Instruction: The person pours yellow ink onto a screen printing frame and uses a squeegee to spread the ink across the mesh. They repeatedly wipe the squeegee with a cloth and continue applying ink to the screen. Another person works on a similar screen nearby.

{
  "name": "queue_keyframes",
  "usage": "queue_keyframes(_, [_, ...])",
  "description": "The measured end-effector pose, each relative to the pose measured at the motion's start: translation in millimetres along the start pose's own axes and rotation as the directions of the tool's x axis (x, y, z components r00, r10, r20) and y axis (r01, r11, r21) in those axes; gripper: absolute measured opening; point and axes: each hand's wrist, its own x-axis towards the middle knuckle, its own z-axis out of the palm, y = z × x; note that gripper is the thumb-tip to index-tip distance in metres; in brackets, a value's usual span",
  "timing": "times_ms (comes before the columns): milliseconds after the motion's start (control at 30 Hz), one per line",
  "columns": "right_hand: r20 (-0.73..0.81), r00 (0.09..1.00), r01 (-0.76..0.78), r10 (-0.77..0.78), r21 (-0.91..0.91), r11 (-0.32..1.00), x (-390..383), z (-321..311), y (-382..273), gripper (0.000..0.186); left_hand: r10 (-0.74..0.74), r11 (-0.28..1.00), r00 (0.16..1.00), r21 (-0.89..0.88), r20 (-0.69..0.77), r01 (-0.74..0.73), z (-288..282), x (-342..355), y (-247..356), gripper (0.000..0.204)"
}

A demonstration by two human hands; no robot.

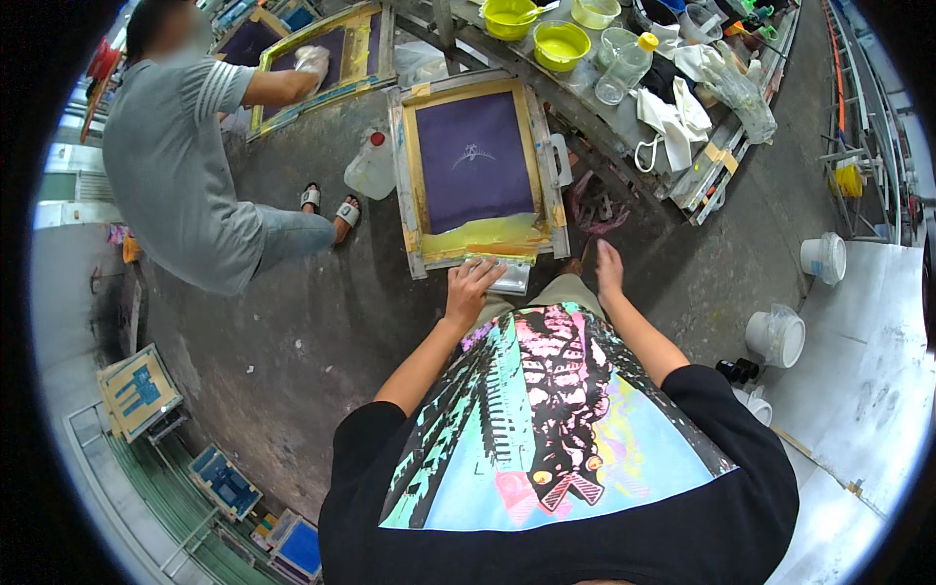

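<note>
The framed screen (473, 171), with its purple mesh and small pale motif, stood in front of the person, close to the knees. Across the near end of its mesh lay a yellow-green band (478, 236), and against that near edge was a shiny metal tool (511, 280).

The likeliest trouble, as I judged it, was an uneven hold: only one hand had the tool, towards its left end, so a twist of the wrist could have tipped it or dragged one corner into the mesh. If the yellow-green band was wet, which I could not tell, a tilt might have smeared it over the frame or the clothing. What propped the frame was hidden, so a hard push could perhaps have shifted it.

The left hand (471, 286) had its fingers bent over the tool and clamped on it, with little gap between them. The right hand (609, 269) was raised beyond the frame's right corner, its fingers straight and nearly together, apparently holding nothing, near a pinkish plastic bag (597, 203).

Further out, a red-capped jug (370, 175) stood just left of the frame, and a co-worker (180, 185) bent over another frame (387, 49).
</note>
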Motion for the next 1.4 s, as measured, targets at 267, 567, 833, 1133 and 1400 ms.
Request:
queue_keyframes(267, [-0.175, 0.953, -0.279, 0.249, -0.174, 0.945, -79, -139, 37, 0.059, -0.672, 0.686, 0.732, -0.467, -0.112, 0.558, -38, 24, -64, 0.025])
queue_keyframes(567, [0.026, 0.94, -0.331, 0.339, -0.161, 0.93, -81, -101, 15, 0.065, -0.888, -0.169, 0.311, -0.869, 0.34, 0.465, -16, 71, -211, 0.067])
queue_keyframes(833, [0.395, 0.91, 0.264, -0.124, -0.322, 0.909, -6, 41, -12, 0.115, -0.805, -0.108, 0.447, -0.837, 0.39, 0.537, -7, 110, -206, 0.077])
queue_keyframes(1133, [0.566, 0.79, -0.148, 0.238, -0.201, 0.968, -100, 54, -69, 0.075, -0.788, -0.044, 0.52, -0.874, 0.329, 0.485, -22, 86, -220, 0.068])
queue_keyframes(1400, [0.493, 0.766, -0.324, 0.413, -0.258, 0.91, -88, 23, -54, 0.073, -0.812, 0.05, 0.442, -0.708, 0.382, 0.704, -18, 120, -246, 0.063])
